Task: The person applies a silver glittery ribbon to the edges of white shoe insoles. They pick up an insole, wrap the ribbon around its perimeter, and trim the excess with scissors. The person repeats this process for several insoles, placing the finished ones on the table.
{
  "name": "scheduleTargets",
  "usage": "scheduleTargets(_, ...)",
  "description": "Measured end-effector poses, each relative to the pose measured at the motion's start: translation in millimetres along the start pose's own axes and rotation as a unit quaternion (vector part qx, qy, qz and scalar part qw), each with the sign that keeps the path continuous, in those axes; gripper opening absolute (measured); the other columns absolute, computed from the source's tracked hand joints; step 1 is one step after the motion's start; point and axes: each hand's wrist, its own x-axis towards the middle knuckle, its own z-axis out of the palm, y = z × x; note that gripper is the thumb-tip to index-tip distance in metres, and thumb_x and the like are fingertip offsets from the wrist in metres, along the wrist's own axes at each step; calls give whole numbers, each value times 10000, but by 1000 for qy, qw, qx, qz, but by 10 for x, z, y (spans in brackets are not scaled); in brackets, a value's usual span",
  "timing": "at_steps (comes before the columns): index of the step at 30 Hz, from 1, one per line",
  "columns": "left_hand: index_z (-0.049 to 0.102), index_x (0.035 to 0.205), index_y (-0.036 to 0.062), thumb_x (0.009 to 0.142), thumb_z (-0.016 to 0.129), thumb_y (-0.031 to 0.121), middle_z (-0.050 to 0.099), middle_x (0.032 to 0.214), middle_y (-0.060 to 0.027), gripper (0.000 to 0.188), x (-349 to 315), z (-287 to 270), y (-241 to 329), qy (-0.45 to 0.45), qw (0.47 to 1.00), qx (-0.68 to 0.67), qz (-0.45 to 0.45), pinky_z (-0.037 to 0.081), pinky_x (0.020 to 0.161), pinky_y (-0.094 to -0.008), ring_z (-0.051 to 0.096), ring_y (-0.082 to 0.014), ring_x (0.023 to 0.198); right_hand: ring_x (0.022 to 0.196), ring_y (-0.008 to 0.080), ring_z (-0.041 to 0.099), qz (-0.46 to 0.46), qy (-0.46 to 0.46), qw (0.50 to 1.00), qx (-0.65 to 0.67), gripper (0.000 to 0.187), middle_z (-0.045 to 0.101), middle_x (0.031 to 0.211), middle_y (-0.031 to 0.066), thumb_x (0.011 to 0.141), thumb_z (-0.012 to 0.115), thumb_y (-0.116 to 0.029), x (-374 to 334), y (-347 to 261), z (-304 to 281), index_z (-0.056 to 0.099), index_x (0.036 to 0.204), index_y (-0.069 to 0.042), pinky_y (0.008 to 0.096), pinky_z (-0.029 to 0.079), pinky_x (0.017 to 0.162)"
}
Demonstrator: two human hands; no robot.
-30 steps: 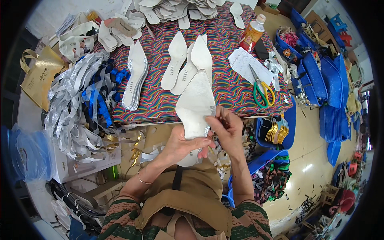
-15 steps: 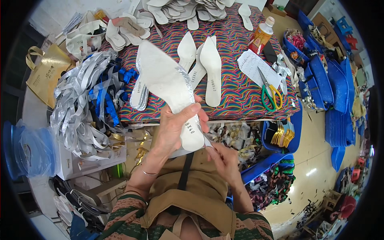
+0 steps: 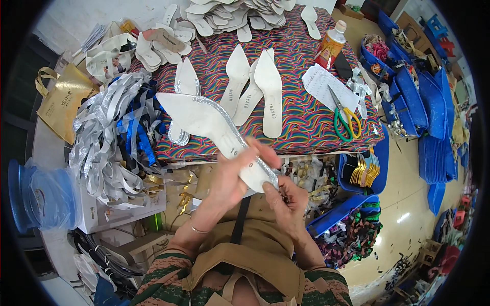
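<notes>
My left hand [image 3: 227,181] is closed around the middle of a white pointed shoe insole [image 3: 196,116], its toe slanting up and to the left. A shiny silver strip [image 3: 232,124] runs along the insole's right edge toward the heel. At the heel, my right hand [image 3: 290,208] is closed, with the thumb pressing the strip and insole edge; its other fingers are partly hidden. Just beyond, a few silver-edged insoles [image 3: 187,76] lie stacked on the patterned cloth. Several more white insoles [image 3: 268,86] lie right of them.
A large insole pile [image 3: 235,15] covers the table's far side. Scissors [image 3: 343,115], paper [image 3: 326,84], a phone [image 3: 342,66] and a bottle [image 3: 332,43] lie or stand right. Silver ribbons [image 3: 104,137] hang left. Blue bins [image 3: 326,217] with scraps stand below the table.
The insole has turned, its toe swinging down and left. My right hand's thumb has come onto the heel edge, and the silver strip now shows along that edge.
</notes>
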Motion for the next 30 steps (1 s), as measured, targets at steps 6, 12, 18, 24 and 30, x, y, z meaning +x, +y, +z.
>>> scheduleTargets(6, 609, 1023, 22, 848, 676, 96, 681, 920, -106, 201, -102, -250, -119, 49, 996, 81, -3, 534, 822, -357, 672, -206, 834, 504, 60, 428, 0, -33, 999, 29, 91, 508, 576, -12, 882, 649, -83, 91, 42, -110, 652, 897, 6, 237, 328, 455)
scheduleTargets(12, 648, 1093, -5, 815, 729, 192, 695, 1002, -119, 351, -459, -157, 482, -191, 856, 481, -10, 502, 839, -344, 666, -218, 909, 489, 40, 461, 48, -90, 993, 60, 91, 550, 592, -4, 875, 627, -47, 360, -246, -491, 668, 920, 20, 219, 328, 441)
scheduleTargets(18, 678, 1005, 20, 774, 733, 313, 679, 846, -123, 377, 13, 149, 828, -318, 530, 766, 179, 491, 693, -402, 642, -332, 754, 558, 77, 551, -53, -223, 969, -89, 141, 622, 688, 53, 821, 692, -36, 434, -353, -495, 683, 948, 25, 218, 396, 496)
scheduleTargets(24, 638, 916, 82, 694, 709, 187, 608, 765, -72, 256, -47, -10, 867, -352, 415, 827, 142, 441, 664, -379, 607, -288, 728, 912, 162, 683, 28, -222, 973, 48, 305, 721, 983, 102, 710, 752, -107, 569, -432, -804, 715, 982, 26, 252, 512, 774)
scheduleTargets(30, 566, 801, 49, 647, 666, 76, 564, 778, -91, 186, -125, 286, 1043, -367, 356, 825, 239, 419, 675, -368, 611, -271, 736, 645, 30, 496, 38, -324, 940, 103, 323, 707, 988, 47, 716, 765, -127, 726, -372, -565, 700, 996, 21, 186, 373, 581)
